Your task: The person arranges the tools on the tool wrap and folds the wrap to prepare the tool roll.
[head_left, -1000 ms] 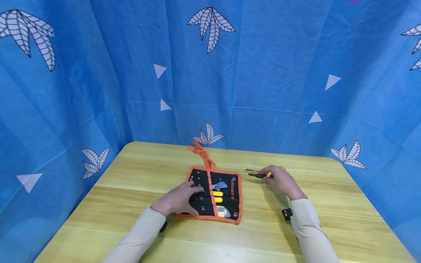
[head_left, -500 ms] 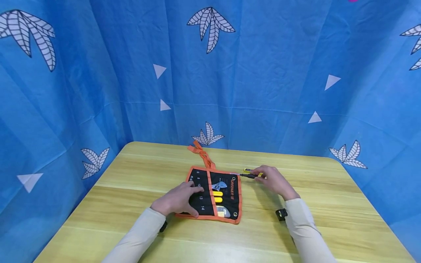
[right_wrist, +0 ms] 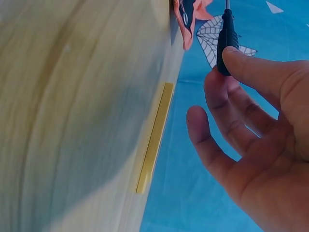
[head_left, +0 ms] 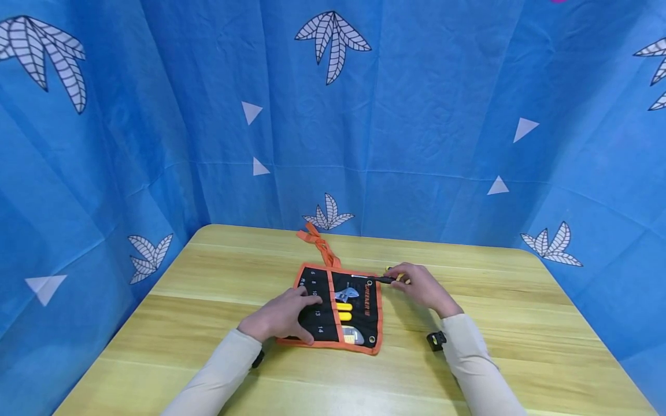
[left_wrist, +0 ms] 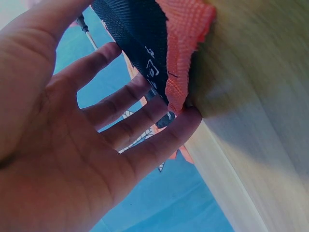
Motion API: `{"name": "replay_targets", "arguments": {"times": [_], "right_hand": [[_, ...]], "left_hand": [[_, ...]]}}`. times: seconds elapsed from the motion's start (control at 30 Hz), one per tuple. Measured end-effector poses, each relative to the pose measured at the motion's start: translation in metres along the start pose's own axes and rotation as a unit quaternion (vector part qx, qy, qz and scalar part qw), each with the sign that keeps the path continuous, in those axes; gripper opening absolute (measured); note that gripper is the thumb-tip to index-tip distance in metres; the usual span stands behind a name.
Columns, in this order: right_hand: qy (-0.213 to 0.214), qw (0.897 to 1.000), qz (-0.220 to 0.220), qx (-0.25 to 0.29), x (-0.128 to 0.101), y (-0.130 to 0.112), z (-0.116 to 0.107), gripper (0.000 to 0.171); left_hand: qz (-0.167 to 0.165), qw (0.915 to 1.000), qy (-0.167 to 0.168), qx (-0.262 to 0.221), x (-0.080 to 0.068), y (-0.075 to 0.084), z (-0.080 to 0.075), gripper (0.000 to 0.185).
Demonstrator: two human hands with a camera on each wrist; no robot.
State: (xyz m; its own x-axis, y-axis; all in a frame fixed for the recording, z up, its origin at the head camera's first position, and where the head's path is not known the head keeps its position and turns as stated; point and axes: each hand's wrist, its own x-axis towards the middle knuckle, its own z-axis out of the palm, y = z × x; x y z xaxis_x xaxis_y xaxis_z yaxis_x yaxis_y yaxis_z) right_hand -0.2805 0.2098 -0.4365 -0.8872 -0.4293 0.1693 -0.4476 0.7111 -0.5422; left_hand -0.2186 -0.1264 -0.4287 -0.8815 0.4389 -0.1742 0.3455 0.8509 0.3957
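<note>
A black tool roll [head_left: 338,309] with orange edging lies unrolled near the middle of the wooden desk [head_left: 208,277], its orange tie strap [head_left: 321,245] trailing toward the far edge. The left hand [head_left: 283,316] rests flat on the left part of the roll, fingers nearly straight and spread; its grip is open and has hold of nothing, only pressing the fabric down. In the left wrist view the fingertips [left_wrist: 190,116] touch the orange edge of the roll [left_wrist: 186,53].

The right hand [head_left: 418,284] is just beside the roll's upper right corner. Its grip pinches a screwdriver [head_left: 382,279] by the black part of the handle, thumb and forefinger closed on it while the other fingers stay loosely spread, as the right wrist view shows [right_wrist: 227,36]. The thin shaft points left, and its tip reaches over the top edge of the roll.

Inside the roll's pockets sit an adjustable wrench [head_left: 346,294], 2 yellow handles [head_left: 344,311] and a grey and yellow tool [head_left: 354,335] near the bottom edge. White size numbers mark the left pockets. A blue cloth [head_left: 416,115] with leaf and triangle prints hangs round the desk.
</note>
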Motion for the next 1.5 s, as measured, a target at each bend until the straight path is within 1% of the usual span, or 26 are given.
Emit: {"name": "replay_targets", "arguments": {"times": [0.33,0.47,0.9,1.03,1.2,1.37,1.5], "right_hand": [[-0.028,1.000,-0.005,-0.010,0.009,-0.010,0.012,0.023],[-0.039,0.999,-0.003,-0.023,0.011,-0.012,0.018,0.022],[-0.052,0.998,0.018,-0.029,0.018,-0.020,0.027,0.022],[-0.056,0.998,0.017,-0.030,0.020,-0.019,0.029,0.022],[-0.056,0.998,0.012,-0.035,0.021,-0.020,0.029,0.022],[-0.057,0.997,0.017,-0.040,0.023,-0.023,0.029,0.021],[-0.059,0.997,0.025,-0.032,0.026,-0.026,0.031,0.021]], "left_hand": [[-0.007,1.0000,-0.004,-0.004,-0.001,-0.003,0.000,0.082],[0.000,1.0000,-0.003,-0.004,-0.001,-0.003,0.001,0.082],[0.005,1.0000,0.001,-0.002,0.001,-0.004,0.002,0.083],[0.000,1.0000,0.000,-0.004,0.001,-0.004,0.003,0.082],[0.006,1.0000,0.001,-0.001,0.000,-0.003,0.003,0.082],[0.007,1.0000,0.002,0.002,0.000,-0.002,0.002,0.082],[0.004,1.0000,0.002,0.005,0.001,-0.003,0.002,0.082]]}}
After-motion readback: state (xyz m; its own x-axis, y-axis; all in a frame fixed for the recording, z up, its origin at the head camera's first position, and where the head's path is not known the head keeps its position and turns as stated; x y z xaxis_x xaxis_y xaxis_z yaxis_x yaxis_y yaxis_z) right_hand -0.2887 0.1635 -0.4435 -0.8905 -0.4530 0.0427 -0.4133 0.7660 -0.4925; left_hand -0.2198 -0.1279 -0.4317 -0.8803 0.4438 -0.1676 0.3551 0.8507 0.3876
